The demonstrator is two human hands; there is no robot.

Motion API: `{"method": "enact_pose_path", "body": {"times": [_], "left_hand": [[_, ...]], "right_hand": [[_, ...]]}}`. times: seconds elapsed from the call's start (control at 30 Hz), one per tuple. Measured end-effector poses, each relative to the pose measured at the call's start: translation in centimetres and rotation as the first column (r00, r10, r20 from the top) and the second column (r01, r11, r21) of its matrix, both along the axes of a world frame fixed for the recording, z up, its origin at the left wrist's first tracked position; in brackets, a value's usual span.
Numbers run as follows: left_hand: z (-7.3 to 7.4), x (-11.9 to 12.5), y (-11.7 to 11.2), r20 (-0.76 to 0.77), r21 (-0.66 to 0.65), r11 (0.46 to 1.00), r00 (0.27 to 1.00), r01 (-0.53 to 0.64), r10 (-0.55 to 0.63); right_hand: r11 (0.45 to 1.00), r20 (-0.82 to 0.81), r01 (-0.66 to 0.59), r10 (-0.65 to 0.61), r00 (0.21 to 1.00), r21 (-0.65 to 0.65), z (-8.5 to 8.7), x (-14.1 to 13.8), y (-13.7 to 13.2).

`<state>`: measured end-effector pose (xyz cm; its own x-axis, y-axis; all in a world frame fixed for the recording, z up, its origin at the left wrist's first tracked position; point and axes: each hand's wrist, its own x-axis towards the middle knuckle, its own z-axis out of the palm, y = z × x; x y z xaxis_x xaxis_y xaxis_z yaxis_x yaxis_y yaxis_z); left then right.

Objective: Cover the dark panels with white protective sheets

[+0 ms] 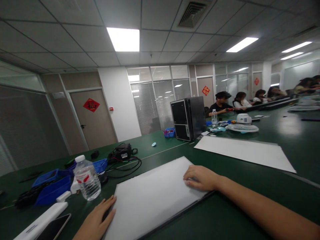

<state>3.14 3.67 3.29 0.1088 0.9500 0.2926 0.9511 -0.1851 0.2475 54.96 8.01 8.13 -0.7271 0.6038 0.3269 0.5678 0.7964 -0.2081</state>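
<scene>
A white flat panel (152,196) lies on the green table (225,213) right in front of me. My left hand (97,218) rests flat at the panel's near left edge, fingers stretched out. My right hand (201,177) lies on the panel's right edge, fingers curled downward against the surface. Neither hand lifts anything.
A water bottle (86,178) and blue bins (53,186) stand to the left, with a phone (53,228) and a white box (41,221) near the corner. Black cables (122,160), a computer tower (188,117), a second white sheet (246,151) and a fan (243,125) lie farther off. Other people sit at the far right.
</scene>
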Motion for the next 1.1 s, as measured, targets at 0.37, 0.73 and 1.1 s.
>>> {"method": "enact_pose_path", "body": {"times": [0.37, 0.73, 1.1], "left_hand": [[0.1, -0.1, 0.1, -0.004, 0.016, 1.0, 1.0, 0.016, -0.016], [0.1, 0.1, -0.2, -0.005, -0.001, 1.0, 1.0, 0.018, -0.018], [-0.1, 0.0, 0.0, -0.013, -0.033, 0.999, 1.0, 0.02, -0.021]], "right_hand": [[0.535, 0.092, 0.844, -0.843, 0.53, 0.039, -3.9, 12.7, 6.2], [0.413, 0.168, 0.911, -0.899, 0.404, 0.018, -4.9, 13.3, 7.4], [0.468, 0.176, 0.882, -0.874, 0.453, 0.049, -4.2, 12.5, 6.3]]}}
